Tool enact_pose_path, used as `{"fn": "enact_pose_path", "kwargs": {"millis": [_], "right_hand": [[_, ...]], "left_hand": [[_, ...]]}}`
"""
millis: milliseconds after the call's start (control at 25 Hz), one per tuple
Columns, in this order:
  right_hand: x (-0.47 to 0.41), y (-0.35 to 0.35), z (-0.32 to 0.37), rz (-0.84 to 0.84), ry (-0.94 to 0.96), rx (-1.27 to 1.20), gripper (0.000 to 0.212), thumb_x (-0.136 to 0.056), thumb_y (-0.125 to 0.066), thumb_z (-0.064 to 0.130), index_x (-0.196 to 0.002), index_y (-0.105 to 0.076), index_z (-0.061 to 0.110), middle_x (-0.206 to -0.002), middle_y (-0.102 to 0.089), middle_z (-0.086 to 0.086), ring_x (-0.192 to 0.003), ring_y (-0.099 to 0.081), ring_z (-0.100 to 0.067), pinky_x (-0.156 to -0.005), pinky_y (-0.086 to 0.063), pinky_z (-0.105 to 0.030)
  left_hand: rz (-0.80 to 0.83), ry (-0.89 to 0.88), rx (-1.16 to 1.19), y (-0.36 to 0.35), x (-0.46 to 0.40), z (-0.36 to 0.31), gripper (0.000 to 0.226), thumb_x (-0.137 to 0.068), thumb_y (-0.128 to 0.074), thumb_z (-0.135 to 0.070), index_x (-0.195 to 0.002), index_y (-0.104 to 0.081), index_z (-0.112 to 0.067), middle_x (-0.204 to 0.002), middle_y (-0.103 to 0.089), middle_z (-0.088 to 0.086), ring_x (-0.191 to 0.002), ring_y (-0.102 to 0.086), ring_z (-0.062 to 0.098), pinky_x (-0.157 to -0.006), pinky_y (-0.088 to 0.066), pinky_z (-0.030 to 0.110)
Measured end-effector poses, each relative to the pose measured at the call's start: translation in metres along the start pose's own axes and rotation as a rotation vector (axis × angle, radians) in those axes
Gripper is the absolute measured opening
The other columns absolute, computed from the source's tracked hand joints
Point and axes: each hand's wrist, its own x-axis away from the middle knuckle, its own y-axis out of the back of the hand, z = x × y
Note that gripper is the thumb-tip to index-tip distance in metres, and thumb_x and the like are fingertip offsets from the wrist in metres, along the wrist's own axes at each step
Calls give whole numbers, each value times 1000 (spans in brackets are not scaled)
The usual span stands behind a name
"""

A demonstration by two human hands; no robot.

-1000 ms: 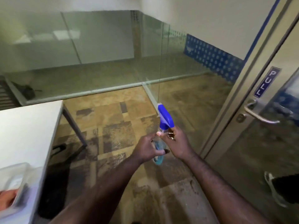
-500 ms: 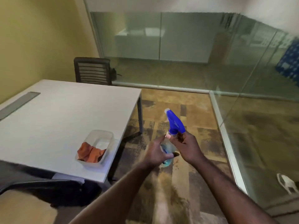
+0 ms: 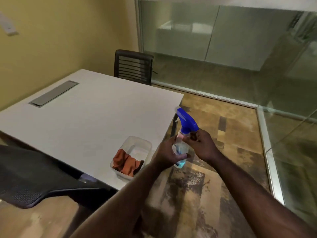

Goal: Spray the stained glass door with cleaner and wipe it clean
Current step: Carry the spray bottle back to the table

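Observation:
A clear spray bottle with a blue trigger head and blue liquid is held upright over the floor, just off the table's right edge. My left hand wraps around its body. My right hand pinches the neck just under the blue head. An orange-brown cloth lies in a clear plastic tub at the near right corner of the white table. Glass partitions stand to the right and at the back. The glass door is out of view.
One black chair stands at the table's far side, and another black chair is at the near left. A grey cable hatch is set in the tabletop. Patterned carpet covers the floor between the table and the glass.
My view has swung left, away from the glass door with the PULL sign, to the table. Both hands have stayed on the spray bottle.

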Motion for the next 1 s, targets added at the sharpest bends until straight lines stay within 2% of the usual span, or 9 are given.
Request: {"fn": "enact_pose_path", "kwargs": {"millis": [120,240,400,640,760,920,1000], "right_hand": [[-31,-16,-1,51,-6,0,24,-86,-70,23,-105,-64,9,-94,-70,-19,-92,-66,-32,-82,-53,-45],[-66,-31,-9,116,-18,-2,24,-87,-69,27,-107,-63,16,-94,-70,-9,-90,-66,-18,-77,-54,-34],[-118,-48,-27,212,-28,42,30,-88,-68,26,-112,-61,11,-94,-69,-12,-90,-65,-22,-81,-54,-37],[-185,-76,-57,364,-28,-13,36,-88,-68,19,-120,-58,7,-92,-67,2,-92,-65,-15,-84,-53,-32],[-207,-94,-73,419,-34,12,40,-88,-68,20,-124,-56,7,-83,-59,14,-78,-55,0,-72,-46,-15],[-231,-116,-94,472,-95,9,42,-88,-68,22,-126,-53,12,-101,-59,3,-89,-56,-9,-72,-44,-9],[-239,-125,-102,495,-104,11,36,-88,-68,24,-120,-51,23,-104,-58,8,-92,-57,-8,-68,-43,-2]], "left_hand": [[-27,29,-28,14,-18,15,55,-70,-84,-36,-117,-60,-19,-106,-73,0,-92,-68,14,-84,-56,33],[-45,81,-41,23,-42,32,62,-75,-81,-39,-127,-54,-19,-120,-69,3,-106,-66,19,-92,-56,42],[-89,179,-93,25,-76,62,69,-77,-77,-49,-134,-51,-20,-126,-67,1,-109,-64,21,-95,-55,44],[-164,365,-152,26,-118,111,74,-78,-72,-55,-140,-45,-25,-136,-62,-2,-120,-58,22,-103,-47,45],[-168,465,-175,27,-131,130,78,-79,-70,-56,-144,-41,-24,-146,-54,-1,-131,-50,25,-112,-37,53],[-194,539,-176,27,-143,151,80,-81,-69,-55,-147,-38,-23,-153,-46,-2,-142,-41,24,-123,-18,52],[-222,560,-167,26,-146,159,78,-83,-69,-52,-147,-38,-22,-153,-46,-2,-142,-41,21,-125,-12,49]]}}
